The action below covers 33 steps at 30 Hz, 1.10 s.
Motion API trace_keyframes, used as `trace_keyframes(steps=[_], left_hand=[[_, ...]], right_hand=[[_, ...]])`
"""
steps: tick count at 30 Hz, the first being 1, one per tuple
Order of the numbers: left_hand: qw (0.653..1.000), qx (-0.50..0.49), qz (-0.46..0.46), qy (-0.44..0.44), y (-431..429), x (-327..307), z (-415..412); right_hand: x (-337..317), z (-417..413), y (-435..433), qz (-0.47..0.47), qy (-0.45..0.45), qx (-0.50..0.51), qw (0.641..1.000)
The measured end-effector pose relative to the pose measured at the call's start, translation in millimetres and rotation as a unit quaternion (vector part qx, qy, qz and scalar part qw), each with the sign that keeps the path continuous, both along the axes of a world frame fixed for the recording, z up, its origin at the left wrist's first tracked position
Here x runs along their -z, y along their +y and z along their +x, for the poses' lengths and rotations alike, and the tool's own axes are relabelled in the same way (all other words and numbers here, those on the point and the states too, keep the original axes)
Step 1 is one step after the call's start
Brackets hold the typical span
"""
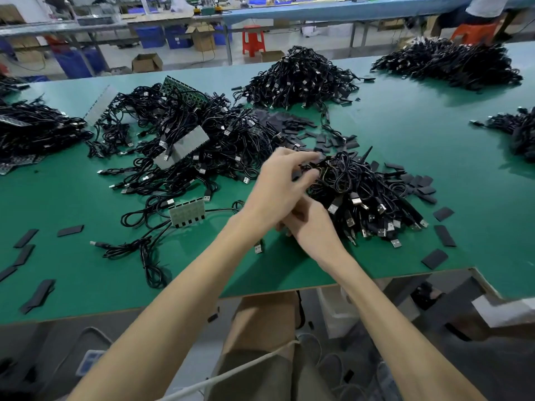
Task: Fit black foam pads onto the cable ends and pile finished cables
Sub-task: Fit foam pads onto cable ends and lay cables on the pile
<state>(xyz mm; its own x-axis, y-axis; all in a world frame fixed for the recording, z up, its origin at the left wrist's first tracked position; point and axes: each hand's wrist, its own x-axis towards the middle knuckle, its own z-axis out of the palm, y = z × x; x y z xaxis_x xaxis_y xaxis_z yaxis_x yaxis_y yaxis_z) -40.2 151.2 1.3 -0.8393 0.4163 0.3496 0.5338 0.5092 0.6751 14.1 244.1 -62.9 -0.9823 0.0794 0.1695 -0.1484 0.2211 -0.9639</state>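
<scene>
L hand [278, 186] crossed over R hand [311, 227], L fingertips pinching thin black cable [311, 167] at near-left top of tangled pile of black USB cables [376, 198], R hand beside pile's near edge, fingers hidden, grip unclear, flat black foam pads [443, 214] scattered on green table [405, 125] around pile.

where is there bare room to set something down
Widest bare green tabletop lies right of the near pile of black USB cables, before the far-right cable heap. Another lies near-left by loose black foam strips. The centre-left cable tangle is crowded.
</scene>
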Motion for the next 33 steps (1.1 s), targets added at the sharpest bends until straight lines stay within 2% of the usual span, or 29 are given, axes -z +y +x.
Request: trace_keyframes(steps=[5, 8, 11, 14, 18, 22, 25, 28, 33], left_hand=[[0.981, -0.153, -0.115, 0.044, -76, 8, -10], [0.954, -0.243, -0.176, 0.011, -119, 14, -13], [0.942, -0.268, -0.193, -0.059, -147, 21, -12], [0.942, -0.259, -0.201, -0.076, -159, 31, -8], [0.965, -0.212, -0.148, -0.039, -156, 42, -1], [0.989, -0.126, -0.071, -0.043, -137, 44, 8], [0.995, -0.083, -0.05, -0.036, -122, 45, 13], [0.997, -0.065, -0.029, -0.041, -109, 47, 17], [0.995, -0.06, 0.001, -0.078, -97, 50, 18]], right_hand=[[6, -4, -2, -0.029, -0.012, 0.005, 0.999], [6, -5, -2, -0.029, -0.01, 0.01, 0.999], [6, -6, -1, -0.026, -0.006, 0.02, 0.999], [6, -5, -1, -0.022, -0.007, 0.019, 1.0], [5, -4, -2, -0.008, -0.005, 0.018, 1.0], [6, -2, -4, 0.078, 0.036, 0.021, 0.996], [6, 1, -6, 0.156, 0.082, 0.022, 0.984], [4, 3, -9, 0.216, 0.109, 0.006, 0.97], [4, 4, -10, 0.253, 0.103, 0.008, 0.962]])
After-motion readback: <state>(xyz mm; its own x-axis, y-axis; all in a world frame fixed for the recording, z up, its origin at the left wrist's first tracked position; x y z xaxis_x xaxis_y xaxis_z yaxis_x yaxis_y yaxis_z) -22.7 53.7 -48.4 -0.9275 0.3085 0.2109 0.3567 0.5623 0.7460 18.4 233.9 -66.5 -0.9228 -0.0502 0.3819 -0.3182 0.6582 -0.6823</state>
